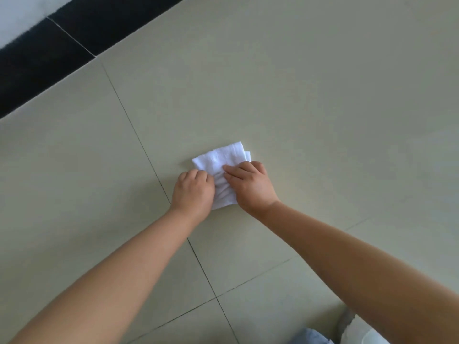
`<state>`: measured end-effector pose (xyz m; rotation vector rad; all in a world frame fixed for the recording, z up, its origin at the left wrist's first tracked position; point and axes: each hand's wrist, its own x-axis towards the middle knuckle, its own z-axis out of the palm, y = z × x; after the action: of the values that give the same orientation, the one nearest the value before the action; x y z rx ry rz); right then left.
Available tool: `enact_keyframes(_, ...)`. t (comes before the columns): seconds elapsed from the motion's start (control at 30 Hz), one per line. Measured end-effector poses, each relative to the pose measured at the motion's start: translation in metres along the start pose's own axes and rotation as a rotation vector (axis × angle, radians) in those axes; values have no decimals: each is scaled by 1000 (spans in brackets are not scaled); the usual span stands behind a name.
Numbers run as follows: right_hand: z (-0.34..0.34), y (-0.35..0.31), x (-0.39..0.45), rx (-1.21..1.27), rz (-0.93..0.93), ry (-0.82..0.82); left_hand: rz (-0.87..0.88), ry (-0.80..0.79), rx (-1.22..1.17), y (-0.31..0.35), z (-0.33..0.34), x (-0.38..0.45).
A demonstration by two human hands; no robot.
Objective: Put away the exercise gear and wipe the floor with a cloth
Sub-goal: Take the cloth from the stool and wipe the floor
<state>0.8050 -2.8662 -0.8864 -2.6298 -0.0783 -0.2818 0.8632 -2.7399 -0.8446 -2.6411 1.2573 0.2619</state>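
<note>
A folded white cloth (pixel 219 158) lies flat on the pale tiled floor (pixel 310 100) near the middle of the view. My left hand (pixel 192 193) presses on the cloth's left near edge with its fingers curled onto the fabric. My right hand (pixel 250 186) rests on the cloth's right side, fingers bent and gripping it. Both arms reach forward from the bottom of the frame. The near part of the cloth is bunched between the two hands. No exercise gear is in view.
A black skirting strip (pixel 49 50) runs diagonally along the wall at the upper left. Dark grout lines cross the floor under my left arm. A bit of blue-grey clothing (pixel 310 337) shows at the bottom edge.
</note>
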Motion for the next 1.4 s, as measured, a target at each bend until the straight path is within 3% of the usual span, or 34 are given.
enact_keyframes(0.1, -5, 2, -41, -6, -31, 45, 56, -42, -52, 23, 2, -21)
enact_keyframes(0.3, -44, 35, -86, -102, -22, 24, 158, 65, -132, 68, -5, -10)
enact_keyframes(0.47, -91, 100, -105, -297, 151, 40, 195, 199, -200, 127, -28, 63)
enact_keyframes(0.63, -130, 170, -106, -434, 320, 67, 341, 111, -214, 181, -41, 142)
enact_keyframes(0.67, -133, 180, -102, -463, 328, 79, 311, 140, -199, 186, -52, 154)
enact_keyframes(0.73, -140, 200, -92, -487, 357, 96, 249, 50, -150, 195, -75, 178)
enact_keyframes(0.8, -146, 218, -78, -461, 412, 87, 324, 49, -102, 208, -69, 209)
enact_keyframes(0.83, -148, 228, -69, -436, 426, 89, 276, -66, -139, 207, -81, 220)
enact_keyframes(0.93, -153, 251, -38, -364, 453, 85, 178, -82, -153, 201, -94, 249)
enact_keyframes(0.97, -154, 256, -27, -355, 441, 81, 154, -47, -145, 197, -93, 258)
enact_keyframes(1.07, -158, 259, 17, -305, 464, -43, 48, 314, -40, 170, -91, 282)
enact_keyframes(1.2, -144, 234, 95, -261, 483, -392, -72, -30, -61, 109, -87, 292)
enact_keyframes(1.27, -122, 205, 128, -232, 411, -427, -205, -39, -31, 66, -82, 275)
enact_keyframes(1.33, -97, 172, 145, -145, 395, -442, -245, 60, 7, 32, -74, 251)
enact_keyframes(1.4, -83, 148, 150, -119, 335, -452, -302, 36, -8, 15, -71, 227)
